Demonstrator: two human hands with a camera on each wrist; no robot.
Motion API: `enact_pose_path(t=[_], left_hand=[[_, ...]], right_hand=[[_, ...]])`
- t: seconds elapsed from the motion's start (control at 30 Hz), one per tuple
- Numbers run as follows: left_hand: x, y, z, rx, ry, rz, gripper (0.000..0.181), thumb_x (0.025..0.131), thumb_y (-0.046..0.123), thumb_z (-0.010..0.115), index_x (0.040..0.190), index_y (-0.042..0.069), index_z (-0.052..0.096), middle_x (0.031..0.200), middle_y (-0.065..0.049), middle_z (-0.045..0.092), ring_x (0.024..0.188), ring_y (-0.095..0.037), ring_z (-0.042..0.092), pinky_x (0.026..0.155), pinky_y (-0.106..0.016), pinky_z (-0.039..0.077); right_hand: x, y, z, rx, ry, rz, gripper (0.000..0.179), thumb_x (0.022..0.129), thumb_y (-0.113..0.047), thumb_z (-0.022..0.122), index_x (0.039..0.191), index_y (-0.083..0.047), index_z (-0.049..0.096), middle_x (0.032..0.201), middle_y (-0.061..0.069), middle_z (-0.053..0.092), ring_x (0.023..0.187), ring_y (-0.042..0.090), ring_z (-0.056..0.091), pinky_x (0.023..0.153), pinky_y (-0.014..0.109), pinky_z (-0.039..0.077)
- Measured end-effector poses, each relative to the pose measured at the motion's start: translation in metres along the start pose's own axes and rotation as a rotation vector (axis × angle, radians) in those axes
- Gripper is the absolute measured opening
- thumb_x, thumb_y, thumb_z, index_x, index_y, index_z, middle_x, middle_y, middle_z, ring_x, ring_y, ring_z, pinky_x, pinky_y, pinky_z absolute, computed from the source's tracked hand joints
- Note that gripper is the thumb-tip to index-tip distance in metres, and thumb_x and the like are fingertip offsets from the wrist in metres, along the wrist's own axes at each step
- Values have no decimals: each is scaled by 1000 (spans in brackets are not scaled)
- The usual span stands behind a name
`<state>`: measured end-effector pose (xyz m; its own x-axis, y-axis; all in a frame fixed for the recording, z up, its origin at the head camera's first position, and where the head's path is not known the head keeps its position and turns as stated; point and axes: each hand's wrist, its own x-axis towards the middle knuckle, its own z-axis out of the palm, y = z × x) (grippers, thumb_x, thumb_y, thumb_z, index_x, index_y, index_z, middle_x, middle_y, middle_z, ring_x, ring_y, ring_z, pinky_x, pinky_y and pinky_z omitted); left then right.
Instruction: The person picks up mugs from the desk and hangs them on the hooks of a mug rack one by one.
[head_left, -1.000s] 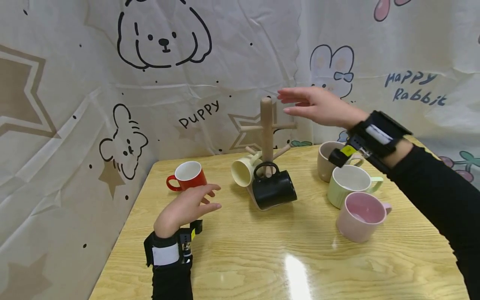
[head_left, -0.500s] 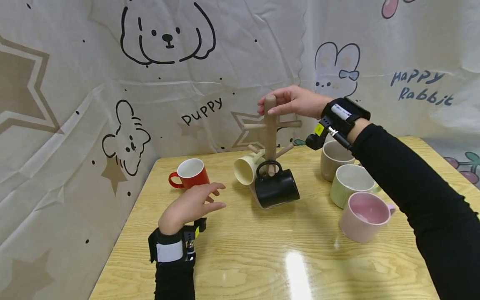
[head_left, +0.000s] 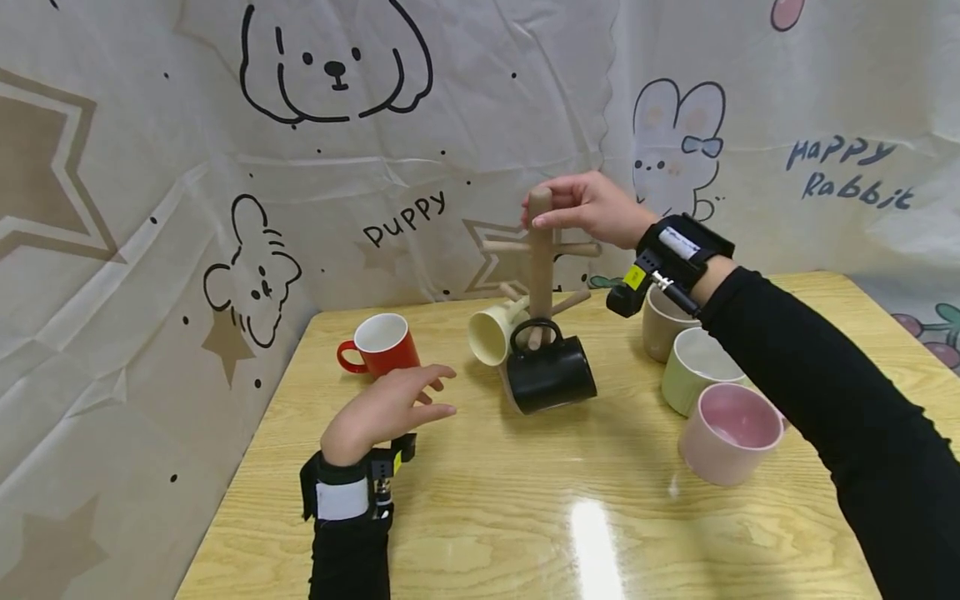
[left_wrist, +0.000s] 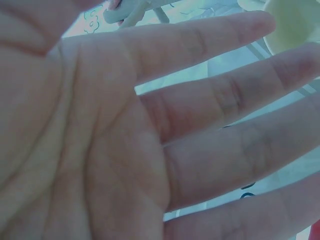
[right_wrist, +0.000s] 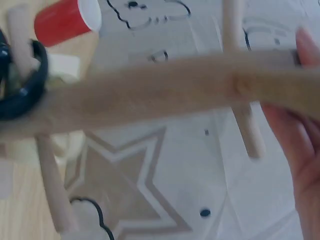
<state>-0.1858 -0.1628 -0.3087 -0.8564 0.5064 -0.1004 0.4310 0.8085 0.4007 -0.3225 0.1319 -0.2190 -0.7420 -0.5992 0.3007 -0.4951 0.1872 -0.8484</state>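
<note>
My right hand grips the top of a wooden mug tree, thumb in front of the post and fingers behind it. On its lower pegs hang a black mug, by its handle, and a cream mug. In the right wrist view the post crosses the picture, slightly blurred. My left hand hovers with loosely spread fingers in front of a red mug, hiding part of it. The left wrist view shows the palm holding nothing.
On the right stand a grey-brown mug, a pale green mug and a pink mug, partly behind my right forearm. A printed curtain hangs behind the wooden table.
My right hand has moved left and taken hold of the post's top. The left hand has stayed near the red mug. The view has shifted slightly.
</note>
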Motion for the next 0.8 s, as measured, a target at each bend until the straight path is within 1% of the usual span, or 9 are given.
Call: enact_pose_path(t=[0.1, 0.23, 0.3, 0.37, 0.47, 0.57, 0.63, 0.7, 0.8], left_hand=[[0, 0, -1, -1, -5, -6, 47, 86, 27, 64, 126, 7, 50, 113, -13, 63, 95, -24, 63, 79, -34, 53], [0, 0, -1, -1, -13, -13, 47, 86, 27, 64, 127, 7, 50, 114, -13, 62, 95, -24, 63, 79, -34, 53], [0, 0, -1, -4, -15, -18, 47, 86, 26, 64, 127, 7, 50, 114, -13, 62, 96, -24, 63, 79, -34, 53], [0, 0, -1, -4, -16, -17, 48, 86, 27, 64, 127, 7, 50, 114, -13, 62, 96, -24, 63, 79, -34, 53], [0, -1, 0, -9, -16, -9, 47, 86, 26, 64, 127, 7, 50, 114, -13, 62, 97, -24, 63, 79, -34, 53], [0, -1, 0, -12, -18, -3, 47, 86, 26, 63, 127, 7, 50, 114, -13, 62, 97, -25, 63, 80, -35, 53], [-1, -1, -1, -16, -19, -3, 46, 87, 25, 63, 127, 7, 50, 114, -13, 62, 97, -25, 63, 80, -34, 53], [-1, -1, -1, -20, -21, -6, 45, 87, 25, 62, 127, 7, 50, 114, -13, 62, 97, -25, 63, 80, -34, 53], [-1, -2, -1, -24, -24, -6, 45, 87, 24, 62, 127, 7, 50, 114, -13, 62, 97, -25, 63, 80, -34, 53]], right_hand=[[-3, -3, 8, -57, 96, 8, 29, 87, -4, 61, 115, 2, 60, 105, 11, 69, 93, 6, 65, 86, 24, 51], [-5, -7, 18, -128, 204, 53, 29, 86, -6, 62, 114, 2, 60, 109, 18, 66, 94, 8, 65, 85, 26, 52], [-6, -9, 22, -165, 254, 79, 31, 85, -7, 64, 114, 1, 60, 110, 19, 65, 96, 13, 65, 85, 28, 52], [-5, -11, 26, -226, 302, 100, 31, 84, -9, 66, 114, 0, 61, 110, 19, 65, 97, 18, 66, 83, 27, 53], [-5, -14, 30, -304, 365, 121, 31, 82, -11, 69, 110, -1, 63, 106, 19, 67, 94, 24, 67, 74, 22, 54], [-4, -17, 31, -358, 406, 153, 30, 79, -15, 72, 104, 0, 66, 102, 19, 68, 89, 26, 68, 65, 17, 52], [-3, -20, 30, -378, 415, 187, 32, 77, -18, 74, 101, 0, 66, 101, 19, 68, 85, 24, 68, 61, 15, 51], [-1, -22, 29, -379, 416, 219, 33, 75, -21, 76, 99, 0, 66, 100, 18, 68, 80, 21, 67, 59, 15, 51], [2, -25, 27, -398, 406, 236, 31, 74, -21, 77, 94, 0, 66, 95, 18, 69, 70, 15, 63, 56, 17, 51]])
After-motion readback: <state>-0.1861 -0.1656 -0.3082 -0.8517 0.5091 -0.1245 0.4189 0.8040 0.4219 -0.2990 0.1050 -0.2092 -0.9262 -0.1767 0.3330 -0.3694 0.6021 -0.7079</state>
